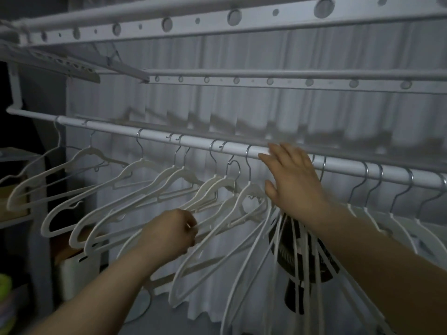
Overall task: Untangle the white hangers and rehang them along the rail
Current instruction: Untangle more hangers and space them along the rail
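The hangers (135,180) are hanging by their metal hooks along the rail (154,137), spread out towards its left end and again near its right end. Between those groups, a tight bunch (263,240) is fanning downward from a spot just below the middle of the rail, its bars crossing one another. One hook (234,165) is sitting just under the rail rather than over it.

Your left hand (169,235) is reaching in below the middle of the rail, its fingers curling round thin hanger bars; which hanger they belong to is hard to tell. Your right hand (292,180) is lying flat with its fingers straight and spread, the tips reaching the rail and the palm covering the top of the bunch, gripping nothing.

A pale pleated curtain (242,110) is hanging behind the rail, a dark fan (296,293) is showing through the bunch, and a drying rack (217,20) with round holes is running overhead
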A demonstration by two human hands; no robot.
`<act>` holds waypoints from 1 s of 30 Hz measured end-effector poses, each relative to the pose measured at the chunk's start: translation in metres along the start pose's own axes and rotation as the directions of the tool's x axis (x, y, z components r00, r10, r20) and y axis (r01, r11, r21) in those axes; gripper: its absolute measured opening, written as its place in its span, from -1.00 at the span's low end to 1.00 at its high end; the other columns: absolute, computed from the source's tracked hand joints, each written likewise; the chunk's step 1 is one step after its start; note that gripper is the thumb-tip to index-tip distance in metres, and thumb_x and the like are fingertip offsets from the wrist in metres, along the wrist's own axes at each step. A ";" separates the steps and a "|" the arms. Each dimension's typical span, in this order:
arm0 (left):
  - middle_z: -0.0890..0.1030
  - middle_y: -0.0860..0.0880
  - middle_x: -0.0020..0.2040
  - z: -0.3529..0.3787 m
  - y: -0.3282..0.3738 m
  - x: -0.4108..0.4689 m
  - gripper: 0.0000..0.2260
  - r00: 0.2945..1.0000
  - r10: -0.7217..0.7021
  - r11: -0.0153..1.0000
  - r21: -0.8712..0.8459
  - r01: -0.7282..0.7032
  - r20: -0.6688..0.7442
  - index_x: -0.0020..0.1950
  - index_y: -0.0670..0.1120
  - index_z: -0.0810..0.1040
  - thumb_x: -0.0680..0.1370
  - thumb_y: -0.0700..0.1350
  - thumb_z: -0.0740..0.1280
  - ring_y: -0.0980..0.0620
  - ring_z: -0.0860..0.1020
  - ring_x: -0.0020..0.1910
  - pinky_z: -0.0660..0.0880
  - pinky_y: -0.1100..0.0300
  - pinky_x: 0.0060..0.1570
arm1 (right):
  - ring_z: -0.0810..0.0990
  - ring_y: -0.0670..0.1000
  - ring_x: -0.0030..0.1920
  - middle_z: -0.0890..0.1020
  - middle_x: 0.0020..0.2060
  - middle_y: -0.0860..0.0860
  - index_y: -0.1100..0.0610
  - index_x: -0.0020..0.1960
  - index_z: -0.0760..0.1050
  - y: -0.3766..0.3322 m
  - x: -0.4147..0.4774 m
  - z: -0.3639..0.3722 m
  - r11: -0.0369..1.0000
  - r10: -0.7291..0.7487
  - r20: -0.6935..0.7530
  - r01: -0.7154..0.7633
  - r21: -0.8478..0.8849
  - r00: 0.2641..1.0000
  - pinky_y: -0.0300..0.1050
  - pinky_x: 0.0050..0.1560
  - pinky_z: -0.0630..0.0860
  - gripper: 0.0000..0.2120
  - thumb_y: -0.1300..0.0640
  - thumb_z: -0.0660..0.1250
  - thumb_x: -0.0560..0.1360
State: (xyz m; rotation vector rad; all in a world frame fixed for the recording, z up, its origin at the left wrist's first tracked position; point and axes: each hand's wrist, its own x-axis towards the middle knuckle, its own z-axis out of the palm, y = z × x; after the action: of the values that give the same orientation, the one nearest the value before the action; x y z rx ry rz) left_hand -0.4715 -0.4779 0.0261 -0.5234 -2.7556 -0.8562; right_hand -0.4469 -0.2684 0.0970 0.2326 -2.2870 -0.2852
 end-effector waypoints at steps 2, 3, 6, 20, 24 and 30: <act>0.59 0.13 -0.33 -0.010 -0.014 -0.018 -0.86 1.000 -0.003 1.000 0.029 0.002 0.017 -0.18 0.05 0.49 0.56 -0.08 0.21 0.17 0.58 -0.35 0.54 0.21 -0.20 | 0.64 0.23 0.00 0.66 -0.02 0.18 0.23 0.00 0.60 -0.013 0.000 0.000 0.996 -0.091 -0.023 0.091 0.013 0.996 0.24 0.01 0.51 -0.59 0.16 0.34 0.17; 0.58 0.14 -0.35 -0.016 -0.020 -0.029 -0.84 1.000 -0.008 0.999 0.034 0.008 0.014 -0.22 0.09 0.45 0.56 -0.08 0.21 0.19 0.58 -0.35 0.55 0.21 -0.21 | 0.64 0.21 0.00 0.67 -0.04 0.16 0.23 0.00 0.61 -0.022 0.000 0.000 0.989 -0.131 -0.005 0.132 0.062 0.991 0.17 0.04 0.51 -0.63 0.16 0.33 0.21; 0.57 0.16 -0.37 -0.037 -0.038 -0.056 -0.77 0.999 -0.033 0.999 0.018 0.033 -0.021 -0.29 0.17 0.38 0.56 -0.05 0.20 0.24 0.55 -0.39 0.53 0.22 -0.24 | 0.48 0.11 0.22 0.58 0.15 0.10 0.17 0.21 0.50 -0.054 0.002 -0.005 0.959 -0.190 0.137 0.153 0.238 0.972 -0.12 0.24 0.28 -0.69 0.12 0.22 0.50; 0.68 0.03 -0.10 -0.074 -0.067 -0.093 -0.79 0.997 0.042 0.979 0.198 -0.053 0.061 -0.03 -0.04 0.60 0.57 -0.04 0.18 0.14 0.50 -0.30 0.45 0.25 -0.21 | 0.45 0.09 0.23 0.47 0.26 0.13 0.19 0.34 0.32 -0.127 -0.003 -0.002 0.854 0.092 0.416 -0.286 0.435 0.905 -0.20 0.10 0.36 -0.63 0.13 0.17 0.56; 0.68 0.01 -0.05 -0.069 -0.067 -0.093 -0.77 0.990 0.057 0.982 0.172 -0.079 0.130 0.05 -0.06 0.60 0.58 -0.04 0.18 0.14 0.46 -0.32 0.47 0.21 -0.12 | 0.44 0.07 0.22 0.34 0.36 0.09 0.09 0.45 0.13 -0.133 -0.006 -0.009 0.695 0.171 0.321 -0.345 0.630 0.932 -0.17 0.11 0.37 -0.48 0.18 0.22 0.54; 0.68 -0.01 -0.07 -0.060 -0.070 -0.089 -0.79 0.981 0.057 0.983 0.159 -0.086 0.183 0.07 -0.05 0.59 0.57 -0.03 0.21 0.06 0.58 -0.20 0.53 0.17 -0.08 | 0.41 -0.09 0.06 0.09 0.46 -0.03 -0.07 0.49 -0.07 -0.139 0.002 -0.026 0.559 0.148 0.259 -0.297 0.774 0.954 -0.30 -0.01 0.38 -0.28 0.23 0.26 0.51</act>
State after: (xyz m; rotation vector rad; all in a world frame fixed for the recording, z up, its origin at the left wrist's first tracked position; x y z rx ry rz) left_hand -0.4124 -0.5904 0.0125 -0.6936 -2.9140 -0.5817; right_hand -0.4189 -0.4055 0.0767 0.3762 -2.4241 0.9608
